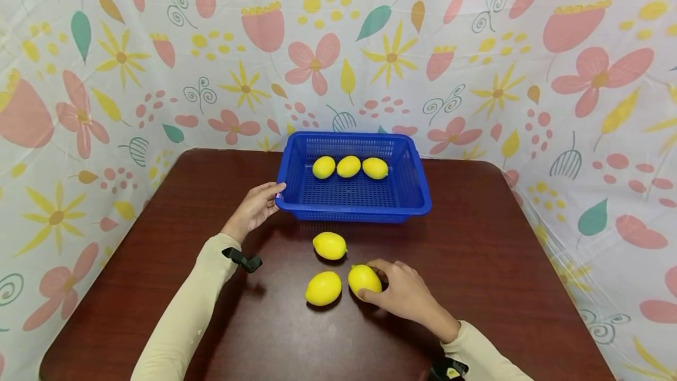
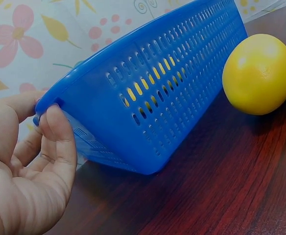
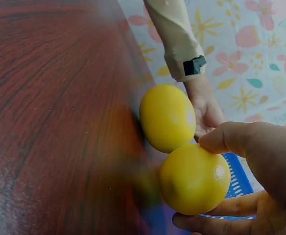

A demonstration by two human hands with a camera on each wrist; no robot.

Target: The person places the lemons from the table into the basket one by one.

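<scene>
hidden: in the right wrist view the blue basket (image 3: 238, 178) shows only as a sliver behind the held lemon (image 3: 194, 179), and the table near it is blurred. in the left wrist view the basket's inside cannot be seen past its slotted wall, and only one lemon shows there.
cut off: both sleeves run off the bottom edge of the head view; a black strap sits on each wrist.
left hand: the left hand (image 1: 255, 206) pinches the near left corner of the basket (image 1: 354, 199), thumb over the rim, fingers curled under it.
right hand: the right hand (image 1: 399, 293) curls its thumb and fingers around the held lemon (image 1: 364, 280), which rests on the table in front of the basket, well short of its near wall.
edges: the basket stands toward the far edge of the dark wood table (image 1: 502, 263), square to it. bare tabletop lies to the right of the basket and in front of the held lemon.
nearby: two loose lemons lie in front of the basket, one (image 1: 329, 246) just below its near wall, the other (image 1: 323, 288) just left of the held lemon, close but whether touching cannot be told.
in the basket: three lemons (image 1: 348, 167) sit in a row along the basket's far wall.
around: a flowered cloth (image 1: 106, 75) hangs behind and beside the table.
</scene>
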